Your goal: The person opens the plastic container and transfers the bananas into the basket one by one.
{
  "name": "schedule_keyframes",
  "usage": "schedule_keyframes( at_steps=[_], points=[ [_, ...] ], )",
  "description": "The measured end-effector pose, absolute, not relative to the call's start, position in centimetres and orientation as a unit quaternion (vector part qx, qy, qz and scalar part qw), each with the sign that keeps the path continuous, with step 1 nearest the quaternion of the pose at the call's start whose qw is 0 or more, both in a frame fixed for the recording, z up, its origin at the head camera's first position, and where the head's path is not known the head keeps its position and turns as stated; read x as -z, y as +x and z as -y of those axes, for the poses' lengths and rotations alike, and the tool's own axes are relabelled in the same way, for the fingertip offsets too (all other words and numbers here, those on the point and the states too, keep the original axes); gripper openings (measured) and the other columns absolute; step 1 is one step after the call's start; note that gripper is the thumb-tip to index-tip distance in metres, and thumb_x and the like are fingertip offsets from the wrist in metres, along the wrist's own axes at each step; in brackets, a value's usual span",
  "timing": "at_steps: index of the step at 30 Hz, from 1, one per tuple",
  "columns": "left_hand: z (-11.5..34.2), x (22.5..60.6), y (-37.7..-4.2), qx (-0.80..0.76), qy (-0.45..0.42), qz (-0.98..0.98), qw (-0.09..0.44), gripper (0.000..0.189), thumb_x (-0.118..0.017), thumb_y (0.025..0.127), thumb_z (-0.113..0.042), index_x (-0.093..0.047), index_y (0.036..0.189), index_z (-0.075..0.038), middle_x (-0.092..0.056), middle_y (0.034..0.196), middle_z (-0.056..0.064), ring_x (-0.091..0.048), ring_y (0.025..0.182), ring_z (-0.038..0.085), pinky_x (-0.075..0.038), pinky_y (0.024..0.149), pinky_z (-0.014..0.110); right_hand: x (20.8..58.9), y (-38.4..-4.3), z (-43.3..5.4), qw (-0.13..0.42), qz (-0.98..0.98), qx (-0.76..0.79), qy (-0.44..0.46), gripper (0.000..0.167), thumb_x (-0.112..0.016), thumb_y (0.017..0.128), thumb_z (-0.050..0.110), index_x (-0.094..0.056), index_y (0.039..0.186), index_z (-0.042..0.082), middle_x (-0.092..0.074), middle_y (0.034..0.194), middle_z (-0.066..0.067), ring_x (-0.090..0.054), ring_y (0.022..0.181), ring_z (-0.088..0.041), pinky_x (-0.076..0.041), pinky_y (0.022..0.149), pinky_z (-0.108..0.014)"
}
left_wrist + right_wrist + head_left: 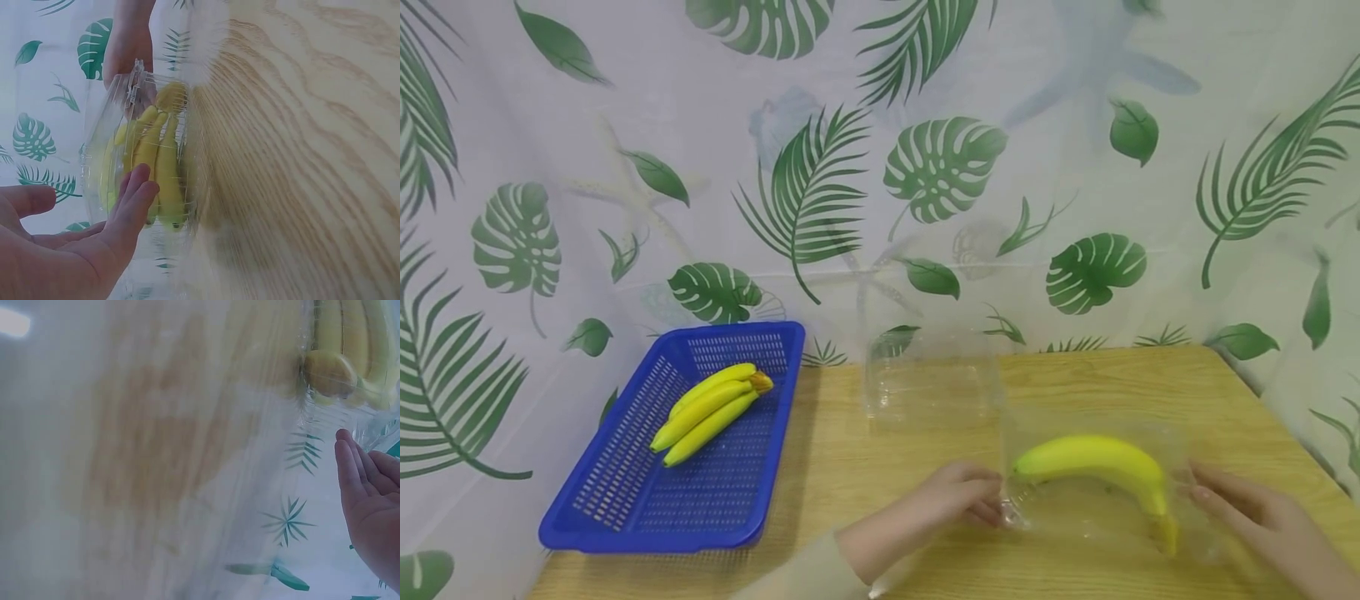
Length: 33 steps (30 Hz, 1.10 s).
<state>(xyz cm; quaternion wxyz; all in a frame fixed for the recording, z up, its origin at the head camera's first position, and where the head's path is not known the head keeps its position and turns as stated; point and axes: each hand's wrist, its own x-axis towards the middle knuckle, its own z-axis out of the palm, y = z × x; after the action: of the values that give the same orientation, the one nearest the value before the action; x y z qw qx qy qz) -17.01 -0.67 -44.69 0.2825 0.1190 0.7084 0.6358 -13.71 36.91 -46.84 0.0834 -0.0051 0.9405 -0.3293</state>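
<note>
Nearest us is our pale left sleeve [805, 575]. Leftmost, we see a blue basket [651, 537] holding 3 bananas [703, 412]; then a clear container [932, 387]. Our left hand [958, 492], fingers extended, touches a clear box [1075, 508] with banana fruit [1093, 454] inside. Our right hand [1262, 508], fingers straight, is at its right end.

A white cloth [857, 242] printed with green leaves [946, 167] and pale starfish [1093, 67] hangs behind a light wood-grained table [842, 450].

A white leaf-printed sheet [700, 100], perhaps fabric, hangs behind a light wood-grain table [827, 450].
</note>
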Motion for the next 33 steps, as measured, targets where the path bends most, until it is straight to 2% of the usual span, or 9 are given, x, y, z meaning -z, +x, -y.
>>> schedule_keyframes(
  at_steps=[5, 11, 13, 14, 22, 25, 28, 31, 33],
  points=[
    [1.8, 44.5, -16.7, -0.619, 0.124, -0.718, 0.293, 0.046, -0.052, 0.107, -0.013, -0.053, 0.141, 0.019, -0.073, 0.117, 0.036, -0.072, 0.110, 0.053, -0.066, 0.095, 0.047, 47.0, -13.7, -36.2, 0.086, -0.938, 0.335, -0.002, 0.068, -0.040, 0.116, 0.041, -0.038, 0.155, -0.015, -0.054, 0.148, -0.039, -0.059, 0.126, -0.060, -0.060, 0.089, -0.066],
    [2.9, 44.5, -15.9, -0.622, 0.116, -0.715, 0.297, 0.048, -0.051, 0.105, -0.011, -0.051, 0.143, 0.019, -0.072, 0.118, 0.036, -0.071, 0.110, 0.055, -0.066, 0.095, 0.047, 47.3, -13.7, -35.6, 0.090, -0.934, 0.345, -0.016, 0.066, -0.043, 0.116, 0.040, -0.039, 0.156, -0.013, -0.053, 0.151, -0.036, -0.069, 0.121, -0.044, -0.065, 0.086, -0.054],
    [3.5, 44.4, -15.6, -0.625, 0.113, -0.712, 0.300, 0.048, -0.051, 0.106, -0.011, -0.051, 0.143, 0.019, -0.072, 0.119, 0.035, -0.071, 0.111, 0.054, -0.066, 0.096, 0.046, 47.2, -13.8, -35.2, 0.099, -0.932, 0.349, -0.016, 0.068, -0.043, 0.116, 0.041, -0.037, 0.157, -0.013, -0.050, 0.153, -0.037, -0.069, 0.122, -0.045, -0.065, 0.086, -0.053],
    [3.8, 44.4, -15.5, -0.626, 0.113, -0.710, 0.301, 0.047, -0.051, 0.106, -0.011, -0.051, 0.143, 0.018, -0.072, 0.120, 0.035, -0.071, 0.112, 0.054, -0.066, 0.097, 0.046, 47.2, -13.8, -35.0, 0.106, -0.930, 0.353, -0.014, 0.070, -0.043, 0.116, 0.042, -0.036, 0.157, -0.014, -0.048, 0.154, -0.038, -0.063, 0.126, -0.053, -0.065, 0.087, -0.055],
    [5.8, 44.3, -15.1, -0.628, 0.104, -0.711, 0.299, 0.049, -0.052, 0.106, -0.014, -0.051, 0.144, 0.017, -0.073, 0.120, 0.033, -0.073, 0.112, 0.048, -0.066, 0.097, 0.042, 47.1, -13.9, -33.4, 0.101, -0.926, 0.364, -0.022, 0.067, -0.045, 0.115, 0.042, -0.041, 0.155, -0.011, -0.051, 0.154, -0.034, -0.058, 0.133, -0.055, -0.065, 0.091, -0.051],
    [6.4, 44.2, -15.1, -0.631, 0.100, -0.708, 0.301, 0.050, -0.052, 0.107, -0.015, -0.051, 0.145, 0.016, -0.073, 0.121, 0.031, -0.074, 0.112, 0.046, -0.066, 0.098, 0.041, 47.0, -14.0, -33.0, 0.091, -0.925, 0.368, -0.032, 0.064, -0.047, 0.114, 0.040, -0.044, 0.155, -0.009, -0.054, 0.153, -0.032, -0.063, 0.131, -0.046, -0.066, 0.088, -0.033],
    [6.8, 44.2, -15.1, -0.636, 0.100, -0.704, 0.300, 0.050, -0.052, 0.108, -0.017, -0.050, 0.145, 0.017, -0.072, 0.121, 0.031, -0.074, 0.111, 0.044, -0.065, 0.098, 0.042, 47.0, -14.0, -32.5, 0.077, -0.924, 0.373, -0.038, 0.061, -0.051, 0.114, 0.038, -0.048, 0.154, -0.007, -0.057, 0.151, -0.029, -0.072, 0.115, -0.006, -0.059, 0.081, -0.015],
    [7.3, 44.2, -15.0, -0.638, 0.106, -0.704, 0.292, 0.051, -0.050, 0.109, -0.018, -0.049, 0.145, 0.019, -0.071, 0.121, 0.034, -0.074, 0.111, 0.045, -0.065, 0.098, 0.043, 47.1, -14.1, -32.0, 0.066, -0.917, 0.390, -0.051, 0.057, -0.053, 0.113, 0.033, -0.049, 0.152, -0.009, -0.059, 0.148, -0.032, -0.058, 0.104, 0.020, -0.057, 0.080, -0.012],
    [7.6, 44.3, -14.9, -0.638, 0.108, -0.707, 0.286, 0.052, -0.049, 0.108, -0.017, -0.048, 0.145, 0.020, -0.070, 0.121, 0.034, -0.074, 0.110, 0.046, -0.066, 0.097, 0.043, 47.1, -14.2, -31.6, 0.062, -0.913, 0.399, -0.057, 0.056, -0.055, 0.113, 0.031, -0.050, 0.151, -0.009, -0.059, 0.147, -0.031, -0.048, 0.103, 0.027, -0.057, 0.081, -0.011]
  ],
)
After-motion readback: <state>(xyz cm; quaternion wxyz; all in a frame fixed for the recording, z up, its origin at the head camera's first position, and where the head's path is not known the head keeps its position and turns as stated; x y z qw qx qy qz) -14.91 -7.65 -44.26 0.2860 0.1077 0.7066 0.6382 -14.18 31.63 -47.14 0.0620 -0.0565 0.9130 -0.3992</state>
